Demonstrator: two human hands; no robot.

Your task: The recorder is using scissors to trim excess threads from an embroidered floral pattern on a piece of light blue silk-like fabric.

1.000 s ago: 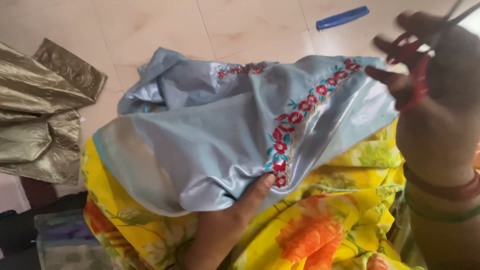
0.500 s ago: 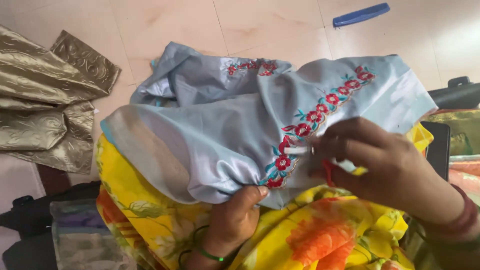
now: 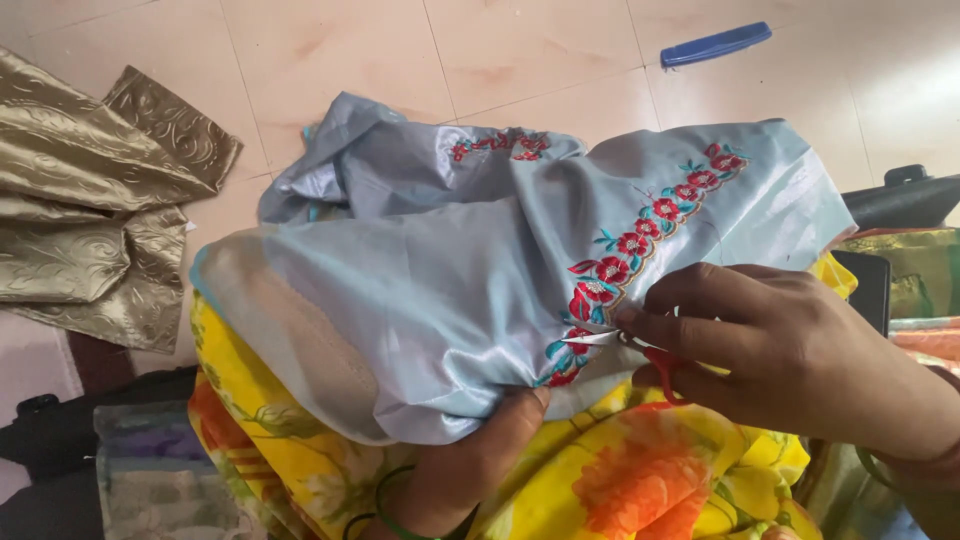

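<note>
Both hands work on a pale blue satin garment (image 3: pixel 430 290) in the middle of the frame. At the lower right, the right hand (image 3: pixel 790 350) is closed around small scissors with red handles (image 3: pixel 640 350); the short metal blades point to the left and touch the red flower embroidery (image 3: pixel 640 235), which runs as a band from the upper right of the garment down to its lower edge. At the lower centre, the left hand (image 3: pixel 470 470) grips the gathered lower edge of the garment from below, with the thumb pressed on the cloth just beside the blade tips. A green bangle (image 3: pixel 385 505) sits on the left wrist.

Under the garment lies a yellow fabric with orange flowers (image 3: pixel 620 480), which fills the lower part of the frame. At the upper left, a crumpled gold embossed fabric (image 3: pixel 90 220) rests on the light tiled floor (image 3: pixel 500 50), well apart from the hands. At the top right, a flat blue plastic object (image 3: pixel 715 45) of long shape lies on the floor; I cannot tell what it is. At the right edge a dark object (image 3: pixel 900 200) shows partly behind the garment, and folded cloth in green and pink is below it.
</note>
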